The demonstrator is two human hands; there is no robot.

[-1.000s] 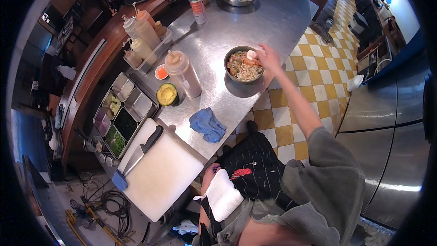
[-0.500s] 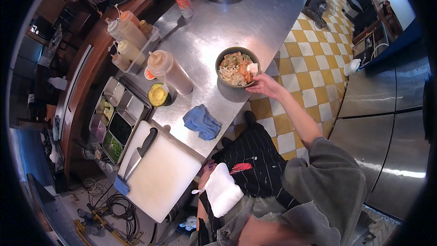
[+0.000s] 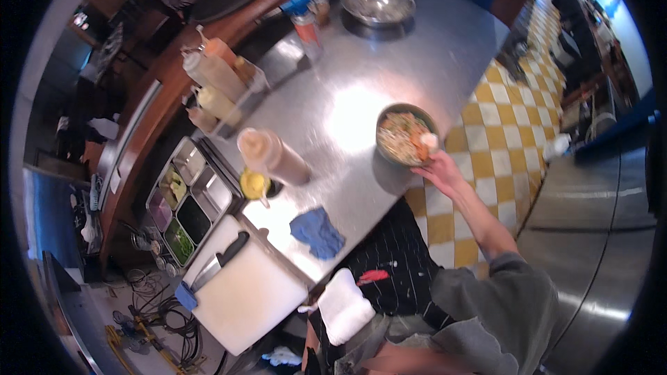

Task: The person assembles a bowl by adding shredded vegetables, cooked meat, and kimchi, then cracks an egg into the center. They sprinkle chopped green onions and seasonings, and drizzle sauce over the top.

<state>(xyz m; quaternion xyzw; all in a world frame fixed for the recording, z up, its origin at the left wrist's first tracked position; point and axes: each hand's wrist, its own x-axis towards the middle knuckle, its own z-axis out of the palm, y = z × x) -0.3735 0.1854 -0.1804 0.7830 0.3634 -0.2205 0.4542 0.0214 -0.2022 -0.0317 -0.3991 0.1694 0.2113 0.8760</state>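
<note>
My right hand [image 3: 445, 172] grips the near right rim of a dark round bowl [image 3: 380, 149], thumb near the food and fingers at the outside. In the bowl lie pale noodle-like strands or sprouts, browned pieces, orange shreds and a white piece near my thumb. A shadow shows beside the bowl on the steel table [image 3: 354, 167], so it looks raised a little. My left hand is hidden; only a bit of the left arm [image 3: 310, 347] shows beside a white towel [image 3: 344, 305] at my apron.
A blue cloth [image 3: 317, 233], a large squeeze bottle [image 3: 274, 157] and a halved avocado [image 3: 255, 183] are on the left. A knife [image 3: 219, 262] lies on a white cutting board [image 3: 253, 295]. Farther off are a bottle caddy [image 3: 240, 112], a torch canister [image 3: 306, 33] and a metal bowl [image 3: 377, 5].
The whole view has shifted, so the table's things sit lower and farther right. My right hand keeps its grip on the food bowl, which looks higher off the table. My left hand has dropped from sight.
</note>
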